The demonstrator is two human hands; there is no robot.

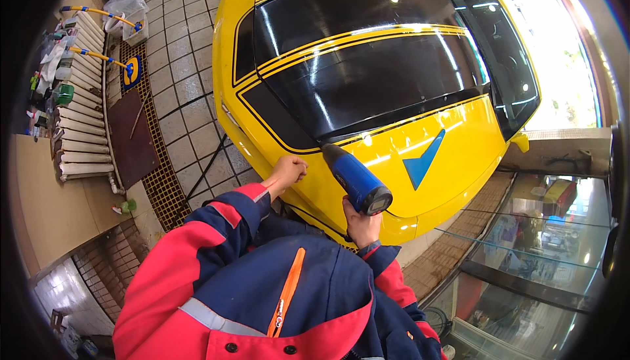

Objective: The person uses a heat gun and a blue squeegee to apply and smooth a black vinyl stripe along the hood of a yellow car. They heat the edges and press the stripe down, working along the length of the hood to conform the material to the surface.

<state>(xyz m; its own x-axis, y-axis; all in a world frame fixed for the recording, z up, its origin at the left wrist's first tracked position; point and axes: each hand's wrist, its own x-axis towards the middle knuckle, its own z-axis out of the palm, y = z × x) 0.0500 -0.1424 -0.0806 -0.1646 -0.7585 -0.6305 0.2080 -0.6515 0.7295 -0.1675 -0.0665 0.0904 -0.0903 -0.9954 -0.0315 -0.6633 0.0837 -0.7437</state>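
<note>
My right hand (362,223) grips a blue and black heat gun (357,178) by its handle. Its dark nozzle points away from me, close to the front corner of a black stripe on the yellow car hood (387,209). Just left of the nozzle, my left hand (286,172) is over the car's front edge with its fingers curled and pinched together; what they hold, if anything, does not show. Glossy black film (380,75) bordered by thin yellow and black lines covers the hood's middle. A flat blue notched piece (425,160), perhaps a squeegee, lies on the yellow paint to the right.
A dark hose or cable (209,166) crosses the tiled floor (180,65). Along the left wall stand a white radiator (82,130) and two yellow-handled tools (98,55), beside a yellow floor grate (161,186). Glass panels (545,229) flank the car at right.
</note>
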